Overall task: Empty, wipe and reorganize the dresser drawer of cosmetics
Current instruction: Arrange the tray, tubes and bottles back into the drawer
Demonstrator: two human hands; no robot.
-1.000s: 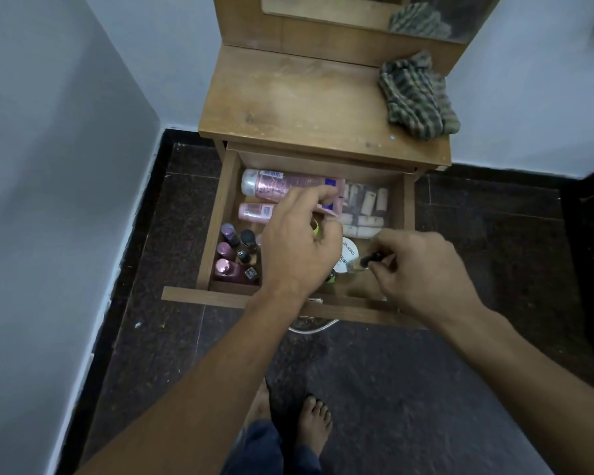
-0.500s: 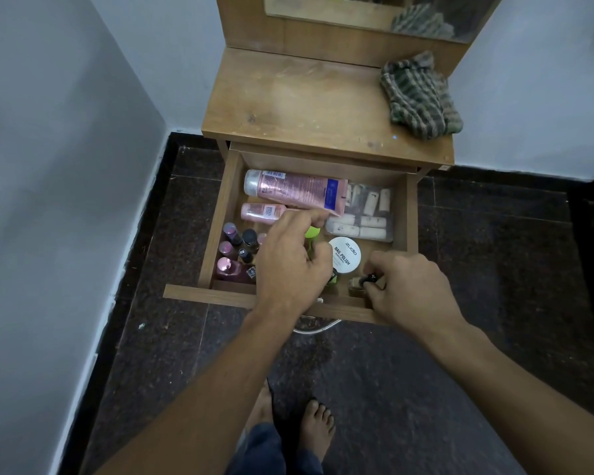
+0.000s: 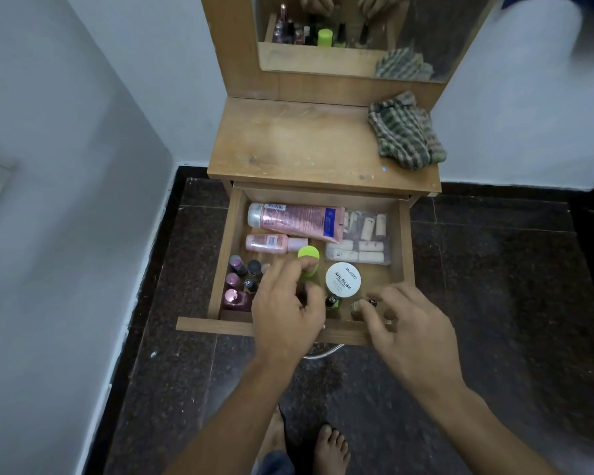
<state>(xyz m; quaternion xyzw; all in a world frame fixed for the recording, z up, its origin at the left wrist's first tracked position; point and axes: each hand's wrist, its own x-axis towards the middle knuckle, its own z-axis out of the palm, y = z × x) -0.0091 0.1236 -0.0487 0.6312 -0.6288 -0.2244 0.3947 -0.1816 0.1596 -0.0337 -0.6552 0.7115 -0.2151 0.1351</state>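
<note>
Head view: the drawer (image 3: 232,234) stands pulled out of the dresser (image 3: 306,142), full of cosmetics. A pink tube (image 3: 299,219) lies along the back, a small pink bottle (image 3: 268,242) just in front of it, and a bag of white rolls (image 3: 360,238) at the right. Small polish bottles (image 3: 239,279) stand at the left. The left hand (image 3: 288,310) pinches a green-capped bottle (image 3: 308,255) beside a white round jar (image 3: 343,279). The right hand (image 3: 415,323) curls loosely over a black-capped bottle (image 3: 371,302) at the front; whether it grips is unclear. A striped cloth (image 3: 405,132) lies on the dresser top.
</note>
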